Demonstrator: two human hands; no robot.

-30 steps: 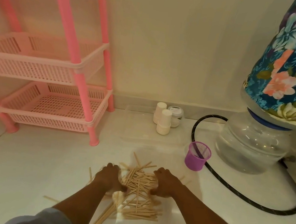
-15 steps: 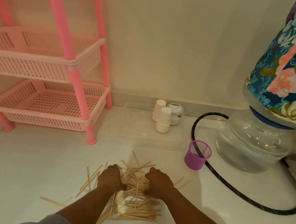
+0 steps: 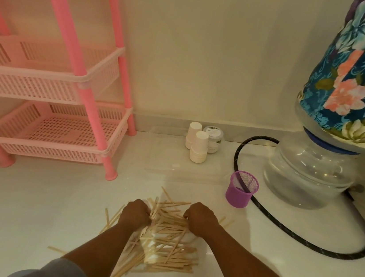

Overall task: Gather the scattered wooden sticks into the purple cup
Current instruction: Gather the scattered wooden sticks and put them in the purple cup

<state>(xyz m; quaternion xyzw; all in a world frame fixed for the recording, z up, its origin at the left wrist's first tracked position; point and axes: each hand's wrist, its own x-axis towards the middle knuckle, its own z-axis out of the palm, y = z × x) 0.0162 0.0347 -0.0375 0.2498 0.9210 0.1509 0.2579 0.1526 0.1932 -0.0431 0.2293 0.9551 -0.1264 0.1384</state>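
While the purple cup (image 3: pixel 242 190) stands apart, the left hand (image 3: pixel 135 212) and right hand (image 3: pixel 201 218) curl around the pile of wooden sticks (image 3: pixel 169 236).

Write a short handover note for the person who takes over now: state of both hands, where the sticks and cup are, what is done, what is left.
Left hand: curled over the left side of the sticks, gripping some.
Right hand: curled over the right side of the pile, also gripping.
Sticks: loose heap on the floor between and under the hands; a few strays lie to the left.
Cup: upright on the floor, beyond the right hand, beside the hose. No wooden sticks visible in it.
Done: hands are on the pile.
Left: lift bundles into the cup, then collect the strays.
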